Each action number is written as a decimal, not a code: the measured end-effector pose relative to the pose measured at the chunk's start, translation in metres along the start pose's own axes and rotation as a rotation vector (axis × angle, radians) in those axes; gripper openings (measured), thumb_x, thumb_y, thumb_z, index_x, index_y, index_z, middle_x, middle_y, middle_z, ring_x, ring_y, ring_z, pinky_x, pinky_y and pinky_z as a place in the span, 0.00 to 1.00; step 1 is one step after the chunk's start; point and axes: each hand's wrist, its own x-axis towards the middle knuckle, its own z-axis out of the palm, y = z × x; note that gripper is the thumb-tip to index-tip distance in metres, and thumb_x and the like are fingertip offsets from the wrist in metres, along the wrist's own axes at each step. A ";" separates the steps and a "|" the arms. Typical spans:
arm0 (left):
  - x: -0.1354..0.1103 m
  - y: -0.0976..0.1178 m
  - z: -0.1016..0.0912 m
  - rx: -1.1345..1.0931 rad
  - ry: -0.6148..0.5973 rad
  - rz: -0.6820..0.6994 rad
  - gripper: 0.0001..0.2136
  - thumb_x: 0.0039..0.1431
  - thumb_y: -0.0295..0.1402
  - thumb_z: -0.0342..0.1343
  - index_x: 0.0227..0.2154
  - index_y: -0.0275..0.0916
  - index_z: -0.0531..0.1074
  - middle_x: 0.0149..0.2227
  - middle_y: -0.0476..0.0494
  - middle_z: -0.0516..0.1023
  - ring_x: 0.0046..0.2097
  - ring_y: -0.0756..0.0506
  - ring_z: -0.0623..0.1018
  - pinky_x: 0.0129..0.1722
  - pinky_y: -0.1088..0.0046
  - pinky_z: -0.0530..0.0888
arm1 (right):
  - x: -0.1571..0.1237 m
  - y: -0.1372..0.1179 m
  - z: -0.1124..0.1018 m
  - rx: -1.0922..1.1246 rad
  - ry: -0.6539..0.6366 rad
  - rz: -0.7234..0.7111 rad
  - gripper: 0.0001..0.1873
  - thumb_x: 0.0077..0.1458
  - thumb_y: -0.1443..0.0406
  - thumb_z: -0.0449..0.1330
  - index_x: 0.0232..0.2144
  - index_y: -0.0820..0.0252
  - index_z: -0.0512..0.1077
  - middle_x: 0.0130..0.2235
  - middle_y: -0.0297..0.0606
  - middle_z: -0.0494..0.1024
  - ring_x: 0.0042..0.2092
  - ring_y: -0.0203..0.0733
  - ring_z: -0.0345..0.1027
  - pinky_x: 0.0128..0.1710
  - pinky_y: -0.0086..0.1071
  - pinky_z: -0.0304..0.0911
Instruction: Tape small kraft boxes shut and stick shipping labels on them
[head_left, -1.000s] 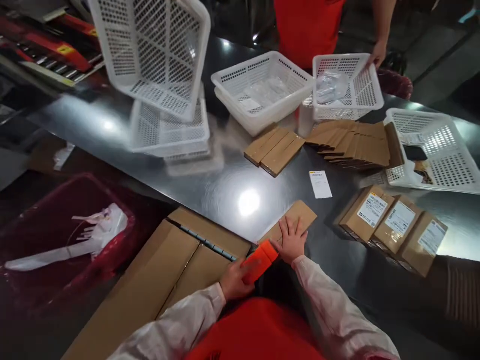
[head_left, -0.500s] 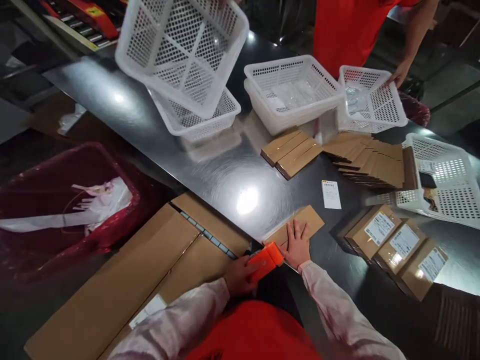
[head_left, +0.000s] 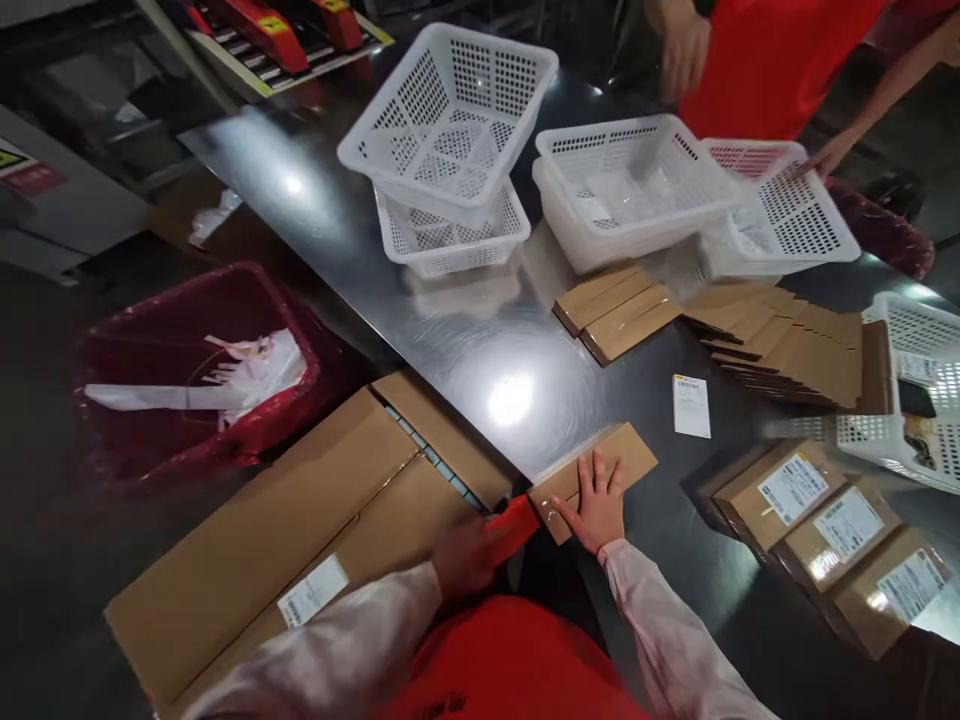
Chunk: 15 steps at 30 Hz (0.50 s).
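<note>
My right hand (head_left: 598,503) lies flat with fingers spread on a small flat cardboard box (head_left: 600,462) at the near edge of the metal table (head_left: 420,300). My left hand (head_left: 465,556) is closed around an orange tape dispenser (head_left: 513,527), whose tip meets the box's near-left end. Clear tape shines along the box's left edge. A large brown carton (head_left: 300,530) lies just left of my left hand.
Stacked white baskets (head_left: 450,150) stand at the back, more baskets (head_left: 630,180) to the right. Flat cardboard boxes (head_left: 619,312) and a fanned pile (head_left: 795,345) lie mid-table, a white label (head_left: 691,405), labelled boxes (head_left: 825,520) right. A red-lined bin (head_left: 187,370) sits left. A person in red (head_left: 765,60) stands opposite.
The tilted white basket has come down onto the stack at the back. My left hand has drawn the orange dispenser slightly left along the box end. The camera view has shifted.
</note>
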 end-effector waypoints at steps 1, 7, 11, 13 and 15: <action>0.012 -0.001 0.009 -0.014 0.013 0.017 0.32 0.43 0.28 0.58 0.57 0.50 0.69 0.46 0.42 0.76 0.42 0.41 0.76 0.41 0.66 0.75 | 0.000 -0.001 0.000 0.002 0.005 0.007 0.44 0.56 0.42 0.49 0.67 0.59 0.51 0.71 0.48 0.44 0.68 0.75 0.21 0.54 0.70 0.54; 0.022 -0.009 0.027 -0.113 0.262 0.135 0.29 0.39 0.26 0.57 0.49 0.48 0.76 0.38 0.41 0.73 0.37 0.42 0.74 0.36 0.65 0.74 | 0.005 -0.004 -0.030 0.113 0.064 0.035 0.45 0.55 0.42 0.52 0.66 0.61 0.54 0.69 0.50 0.50 0.69 0.73 0.26 0.57 0.68 0.52; 0.011 0.010 -0.041 -0.130 0.298 0.317 0.21 0.44 0.32 0.55 0.45 0.47 0.79 0.35 0.41 0.71 0.35 0.43 0.72 0.35 0.64 0.73 | 0.015 0.019 -0.066 0.525 0.024 -0.014 0.37 0.61 0.46 0.44 0.66 0.56 0.53 0.68 0.45 0.56 0.68 0.56 0.45 0.65 0.55 0.47; 0.022 0.040 -0.083 -0.099 0.276 0.401 0.22 0.46 0.35 0.55 0.47 0.49 0.78 0.36 0.42 0.71 0.36 0.43 0.72 0.37 0.63 0.73 | 0.024 0.041 -0.076 0.760 -0.080 0.019 0.33 0.65 0.49 0.37 0.65 0.55 0.56 0.63 0.45 0.65 0.63 0.51 0.59 0.61 0.49 0.58; 0.047 0.080 -0.114 -0.075 0.261 0.419 0.24 0.46 0.37 0.55 0.50 0.51 0.76 0.38 0.43 0.71 0.37 0.43 0.72 0.40 0.64 0.73 | 0.036 0.067 -0.078 0.871 -0.123 0.089 0.35 0.65 0.50 0.34 0.61 0.60 0.63 0.54 0.50 0.75 0.54 0.53 0.70 0.51 0.48 0.68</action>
